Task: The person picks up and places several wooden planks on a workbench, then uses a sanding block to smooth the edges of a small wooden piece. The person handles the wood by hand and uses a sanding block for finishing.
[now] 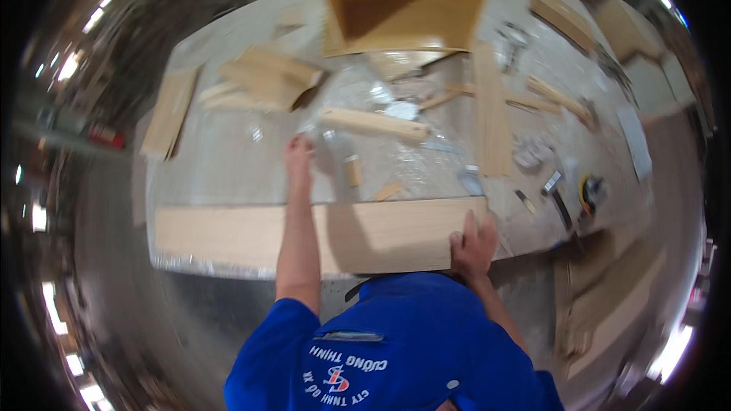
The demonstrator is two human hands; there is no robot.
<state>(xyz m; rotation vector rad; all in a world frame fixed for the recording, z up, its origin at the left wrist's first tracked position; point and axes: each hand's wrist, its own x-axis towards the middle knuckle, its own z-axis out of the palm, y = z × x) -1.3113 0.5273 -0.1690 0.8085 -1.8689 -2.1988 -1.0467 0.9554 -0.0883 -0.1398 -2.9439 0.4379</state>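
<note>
A long pale wooden board (pixel 396 232) lies along the near edge of the table, in front of my body. My right hand (pixel 476 247) rests at its right end, thumb and fingers apart and stretched out on the wood. Across the board's left half reaches my left forearm. Beyond the board, my left hand (pixel 300 154) is low over the sheeted tabletop, its fingers blurred; whether they hold anything cannot be made out. Nearest to it are a narrow wooden bar (pixel 373 123) with holes and a small wood piece (pixel 353 172).
An open wooden box (pixel 415 42) stands at the far side. Wooden panels (pixel 266 76) lie at the left, an upright-lying plank (pixel 491 110) right of centre. A hammer (pixel 558 198) and a round yellow-black tool (pixel 591 192) sit at the right. Cardboard (pixel 609 289) is beside the table.
</note>
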